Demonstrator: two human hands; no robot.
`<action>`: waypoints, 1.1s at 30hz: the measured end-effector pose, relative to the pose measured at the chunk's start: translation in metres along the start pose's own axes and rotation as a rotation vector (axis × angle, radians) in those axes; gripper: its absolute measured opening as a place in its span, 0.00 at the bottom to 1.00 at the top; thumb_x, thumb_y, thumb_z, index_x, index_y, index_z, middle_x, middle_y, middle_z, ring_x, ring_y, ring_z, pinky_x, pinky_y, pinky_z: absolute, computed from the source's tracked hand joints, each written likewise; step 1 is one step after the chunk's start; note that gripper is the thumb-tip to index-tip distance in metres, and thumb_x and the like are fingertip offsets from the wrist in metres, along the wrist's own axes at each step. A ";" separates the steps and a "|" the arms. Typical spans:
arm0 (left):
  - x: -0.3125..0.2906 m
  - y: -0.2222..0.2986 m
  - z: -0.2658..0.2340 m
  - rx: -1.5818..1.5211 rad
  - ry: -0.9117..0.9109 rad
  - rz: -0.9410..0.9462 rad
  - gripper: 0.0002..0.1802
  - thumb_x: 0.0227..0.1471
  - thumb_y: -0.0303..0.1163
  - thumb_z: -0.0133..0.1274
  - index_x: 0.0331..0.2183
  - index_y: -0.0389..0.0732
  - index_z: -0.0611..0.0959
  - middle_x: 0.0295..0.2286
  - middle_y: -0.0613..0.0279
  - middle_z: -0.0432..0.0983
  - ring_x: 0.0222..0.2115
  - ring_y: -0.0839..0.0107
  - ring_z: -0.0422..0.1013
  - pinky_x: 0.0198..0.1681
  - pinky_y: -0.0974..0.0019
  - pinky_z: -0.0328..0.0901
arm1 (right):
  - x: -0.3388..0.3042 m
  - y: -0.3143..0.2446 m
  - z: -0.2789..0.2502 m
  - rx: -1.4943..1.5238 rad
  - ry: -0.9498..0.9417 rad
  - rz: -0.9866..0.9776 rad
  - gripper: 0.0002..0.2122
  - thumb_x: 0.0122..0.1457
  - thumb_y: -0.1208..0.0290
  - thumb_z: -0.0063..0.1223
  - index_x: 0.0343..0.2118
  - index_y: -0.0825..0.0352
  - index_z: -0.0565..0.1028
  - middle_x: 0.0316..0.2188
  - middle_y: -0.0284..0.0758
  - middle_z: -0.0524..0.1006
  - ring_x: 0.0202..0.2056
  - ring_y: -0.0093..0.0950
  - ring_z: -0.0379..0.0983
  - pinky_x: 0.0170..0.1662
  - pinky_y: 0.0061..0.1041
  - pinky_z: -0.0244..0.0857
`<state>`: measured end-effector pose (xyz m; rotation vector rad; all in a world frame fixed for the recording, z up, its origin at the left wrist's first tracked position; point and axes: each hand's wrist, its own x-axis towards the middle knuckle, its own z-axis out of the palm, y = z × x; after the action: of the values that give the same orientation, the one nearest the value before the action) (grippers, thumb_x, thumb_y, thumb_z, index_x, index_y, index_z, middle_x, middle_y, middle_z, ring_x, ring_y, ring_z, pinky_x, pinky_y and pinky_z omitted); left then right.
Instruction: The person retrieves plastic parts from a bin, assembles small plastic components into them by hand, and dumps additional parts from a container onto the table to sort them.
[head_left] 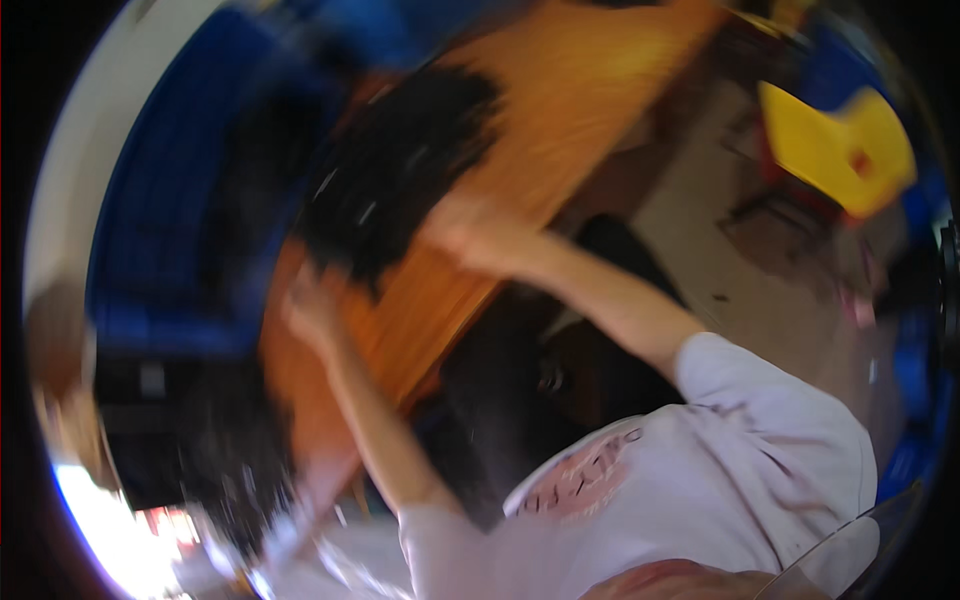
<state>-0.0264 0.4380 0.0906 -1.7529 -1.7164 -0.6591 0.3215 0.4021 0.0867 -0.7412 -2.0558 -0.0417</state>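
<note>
A dark black heap (400,165), fabric-like but too blurred to name, lies on the orange-brown wooden table (590,70). At its near left edge is my left hand (312,300), close to or touching it. My right hand (468,232) rests or moves at the heap's near right side, above the table. Motion smears the fingers of both hands, so whether they grip the black material does not show.
A yellow chair (835,150) stands on the floor at the far right. Blue crates or panels (165,200) line the left side. Dark bundles and clear plastic (350,565) lie at the lower left. Beyond the yellow chair, part of another person (858,305) seems visible.
</note>
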 end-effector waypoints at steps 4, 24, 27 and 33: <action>0.018 0.093 0.014 -0.555 -0.312 -0.482 0.36 0.49 0.56 0.65 0.39 0.27 0.85 0.32 0.45 0.84 0.29 0.56 0.78 0.37 0.55 0.70 | -0.038 0.025 -0.012 -0.053 -0.038 0.061 0.07 0.42 0.68 0.62 0.23 0.62 0.76 0.31 0.36 0.77 0.40 0.40 0.74 0.43 0.37 0.70; 0.010 0.093 0.016 -0.696 -0.122 -0.560 0.33 0.53 0.49 0.63 0.45 0.27 0.82 0.36 0.43 0.83 0.32 0.56 0.78 0.40 0.61 0.71 | -0.034 0.002 -0.035 -0.013 0.023 0.122 0.07 0.51 0.73 0.59 0.31 0.70 0.76 0.32 0.40 0.73 0.35 0.38 0.73 0.33 0.34 0.69; 0.016 0.111 0.032 -0.549 -0.164 -0.572 0.33 0.53 0.52 0.62 0.46 0.29 0.82 0.36 0.46 0.83 0.33 0.55 0.79 0.40 0.60 0.71 | -0.046 -0.012 -0.055 0.189 0.284 0.233 0.05 0.56 0.76 0.58 0.34 0.71 0.75 0.37 0.42 0.75 0.36 0.39 0.75 0.34 0.34 0.70; 0.001 0.088 -0.003 -0.494 -0.231 -0.579 0.33 0.54 0.54 0.61 0.46 0.32 0.83 0.36 0.49 0.84 0.34 0.54 0.79 0.39 0.58 0.71 | -0.005 -0.124 -0.196 0.298 0.781 -0.190 0.10 0.62 0.80 0.49 0.45 0.72 0.74 0.42 0.46 0.75 0.38 0.39 0.75 0.38 0.31 0.71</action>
<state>0.0611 0.4373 0.0877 -1.6790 -2.4137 -1.2572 0.4077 0.2387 0.2264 -0.2680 -1.3323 -0.1105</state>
